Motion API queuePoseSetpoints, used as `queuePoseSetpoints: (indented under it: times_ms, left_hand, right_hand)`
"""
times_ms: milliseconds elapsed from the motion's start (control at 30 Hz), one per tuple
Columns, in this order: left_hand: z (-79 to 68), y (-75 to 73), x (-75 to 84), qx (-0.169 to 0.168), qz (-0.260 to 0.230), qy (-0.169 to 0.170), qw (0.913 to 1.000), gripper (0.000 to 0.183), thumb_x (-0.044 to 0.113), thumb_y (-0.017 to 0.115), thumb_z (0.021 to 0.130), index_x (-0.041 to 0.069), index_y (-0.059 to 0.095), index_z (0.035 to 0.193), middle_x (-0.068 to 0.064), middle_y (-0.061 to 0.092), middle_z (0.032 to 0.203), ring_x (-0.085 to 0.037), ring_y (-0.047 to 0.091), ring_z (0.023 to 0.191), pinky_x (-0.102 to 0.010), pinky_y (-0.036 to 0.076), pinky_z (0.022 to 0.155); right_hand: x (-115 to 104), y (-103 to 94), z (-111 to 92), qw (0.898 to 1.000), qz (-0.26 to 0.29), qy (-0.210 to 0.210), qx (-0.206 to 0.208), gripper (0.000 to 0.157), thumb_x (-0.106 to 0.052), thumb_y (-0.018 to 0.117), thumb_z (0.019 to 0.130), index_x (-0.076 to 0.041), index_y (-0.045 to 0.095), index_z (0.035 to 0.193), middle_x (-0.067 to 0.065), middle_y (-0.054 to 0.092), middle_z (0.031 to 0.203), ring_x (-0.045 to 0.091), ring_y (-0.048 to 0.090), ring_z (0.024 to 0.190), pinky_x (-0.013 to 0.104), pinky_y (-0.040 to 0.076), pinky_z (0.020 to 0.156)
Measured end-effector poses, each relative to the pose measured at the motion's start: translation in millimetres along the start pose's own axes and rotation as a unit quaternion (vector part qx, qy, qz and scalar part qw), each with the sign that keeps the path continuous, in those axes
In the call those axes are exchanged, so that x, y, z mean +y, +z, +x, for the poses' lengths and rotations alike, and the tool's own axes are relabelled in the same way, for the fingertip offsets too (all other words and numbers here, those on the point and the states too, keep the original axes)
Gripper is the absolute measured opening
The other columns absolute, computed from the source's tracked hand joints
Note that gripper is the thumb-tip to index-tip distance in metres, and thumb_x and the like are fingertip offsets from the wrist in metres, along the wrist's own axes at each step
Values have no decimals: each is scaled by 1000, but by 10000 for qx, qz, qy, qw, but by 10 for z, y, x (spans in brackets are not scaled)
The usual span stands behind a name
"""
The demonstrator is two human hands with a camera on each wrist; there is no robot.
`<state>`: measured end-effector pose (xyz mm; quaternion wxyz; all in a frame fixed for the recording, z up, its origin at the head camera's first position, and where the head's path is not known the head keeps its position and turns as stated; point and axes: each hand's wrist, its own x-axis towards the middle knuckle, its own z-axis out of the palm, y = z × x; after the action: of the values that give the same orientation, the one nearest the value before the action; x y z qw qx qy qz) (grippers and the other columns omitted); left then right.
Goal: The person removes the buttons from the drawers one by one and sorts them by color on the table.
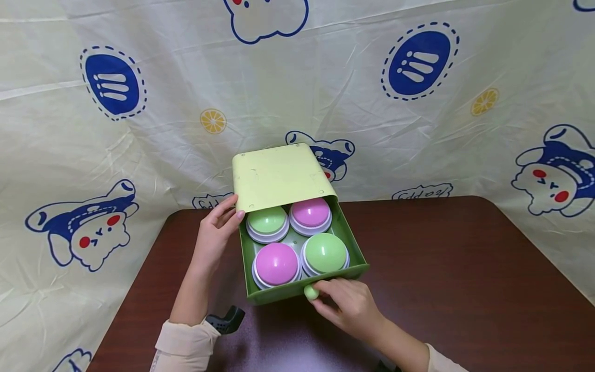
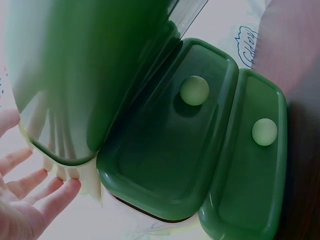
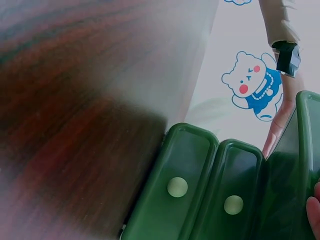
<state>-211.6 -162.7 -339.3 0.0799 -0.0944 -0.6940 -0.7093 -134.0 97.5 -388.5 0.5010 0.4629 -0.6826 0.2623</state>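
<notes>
A small cabinet with a pale yellow-green top (image 1: 283, 178) stands on the table, its green top drawer (image 1: 358, 248) pulled out towards me. Inside the drawer sit two pink domed buttons (image 1: 277, 263) and two green domed buttons (image 1: 326, 252), all on whitish round bases. My right hand (image 1: 346, 302) pinches the drawer's round light-green knob (image 1: 311, 292) between thumb and fingers. At the cabinet's left front edge, my left hand (image 1: 216, 232) rests with fairly straight fingers (image 2: 60, 200) against the side. Only the right hand's fingertips (image 3: 314, 215) show in the right wrist view.
Below the open drawer, the middle drawer (image 2: 150, 165) and bottom drawer (image 2: 245, 190) are closed, each with a round knob. The dark brown table (image 1: 441, 268) extends to both sides. A pale printed cloth (image 1: 325, 77) hangs behind it. A black device (image 1: 228, 320) is on my left wrist.
</notes>
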Motion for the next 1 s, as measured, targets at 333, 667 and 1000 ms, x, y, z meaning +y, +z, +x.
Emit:
queuePoseSetpoints:
  times_ms: [333, 667, 1000]
  left_hand:
    - [1, 2, 5, 34, -8, -29, 10000, 46, 10, 58, 88, 4, 45, 132, -2, 39, 135, -21, 42, 118, -24, 45, 84]
    - [2, 0, 1, 82, 50, -84, 9999, 46, 12, 59, 88, 6, 46, 131, 0, 39, 135, -20, 42, 118, -25, 45, 84]
    - [-9, 12, 8, 78, 30, -34, 10000, 46, 11, 58, 88, 5, 45, 132, -1, 38, 136, -20, 42, 118, -24, 45, 84]
  right_hand:
    - [-35, -24, -59, 10000, 18, -19, -20, 18, -20, 55, 88, -6, 62, 78, -5, 58, 69, 5, 53, 54, 16, 42, 46]
    - [-33, -23, -158, 9999, 55, -109, -58, 16, -18, 57, 87, -6, 62, 79, -5, 59, 71, 5, 53, 55, 15, 42, 46]
    - [-39, -12, -195, 9999, -12, -114, -86, 16, -19, 57, 88, -7, 62, 79, -6, 58, 71, 5, 52, 54, 15, 41, 45]
